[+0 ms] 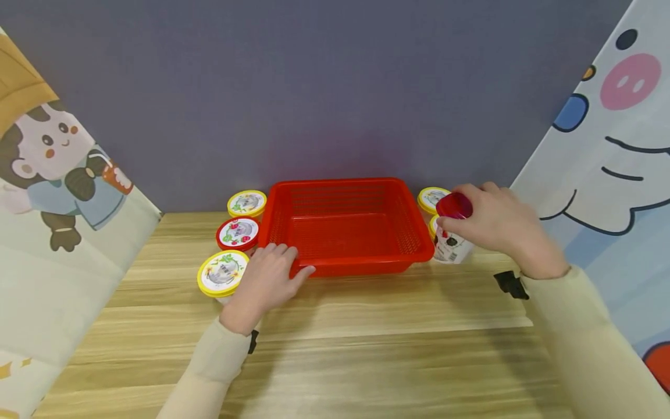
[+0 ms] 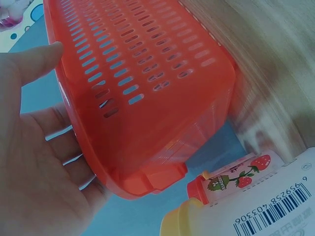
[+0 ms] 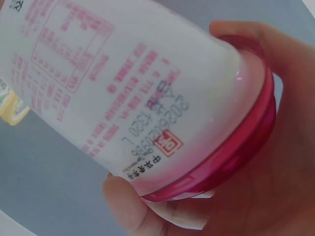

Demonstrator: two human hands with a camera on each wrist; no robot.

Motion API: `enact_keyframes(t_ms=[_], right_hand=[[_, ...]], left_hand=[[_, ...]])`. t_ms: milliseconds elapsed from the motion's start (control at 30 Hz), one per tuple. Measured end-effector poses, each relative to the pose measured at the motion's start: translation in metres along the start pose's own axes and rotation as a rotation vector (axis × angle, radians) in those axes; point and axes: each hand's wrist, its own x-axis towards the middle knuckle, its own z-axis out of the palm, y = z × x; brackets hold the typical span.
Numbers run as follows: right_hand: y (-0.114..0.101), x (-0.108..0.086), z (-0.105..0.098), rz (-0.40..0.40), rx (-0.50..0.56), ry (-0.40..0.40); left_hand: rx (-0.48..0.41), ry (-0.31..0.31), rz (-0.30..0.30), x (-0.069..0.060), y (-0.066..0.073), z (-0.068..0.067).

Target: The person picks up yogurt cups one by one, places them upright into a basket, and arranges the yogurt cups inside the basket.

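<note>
A red plastic basket [image 1: 340, 233] with slotted walls stands against the grey back panel. My left hand [image 1: 267, 276] holds its near left corner, the thumb along the front rim and the fingers over the edge; in the left wrist view the fingertips go out of sight behind the rim. Right of the basket, my right hand [image 1: 497, 224] grips a white printed jar [image 1: 451, 247] from above by its translucent magenta lid [image 1: 454, 206]. In the right wrist view thumb and fingers wrap that lid [image 3: 231, 164]. Whether the jar touches the table cannot be told.
Left of the basket stand a far yellow-lidded jar [image 1: 247, 203], a red-lidded jar [image 1: 238, 233] and a near yellow-lidded jar [image 1: 222, 273]. Another yellow-lidded jar [image 1: 432, 199] stands at the basket's right, with a further yellow lid partly hidden. Printed side panels [image 1: 617, 145] flank the wooden table [image 1: 366, 349].
</note>
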Motion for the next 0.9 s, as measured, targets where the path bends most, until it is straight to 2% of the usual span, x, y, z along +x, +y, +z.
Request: enact_keyframes(t_ms=[400, 900], right_hand=[[-0.009, 0.012, -0.015, -0.02, -0.014, -0.016], [-0.024, 0.033, -0.022, -0.04, 0.022, -0.025]], left_hand=[[0.009, 0.001, -0.002, 0.0, 0.002, -0.002], [0.004, -0.001, -0.005, 0.0, 0.0, -0.001]])
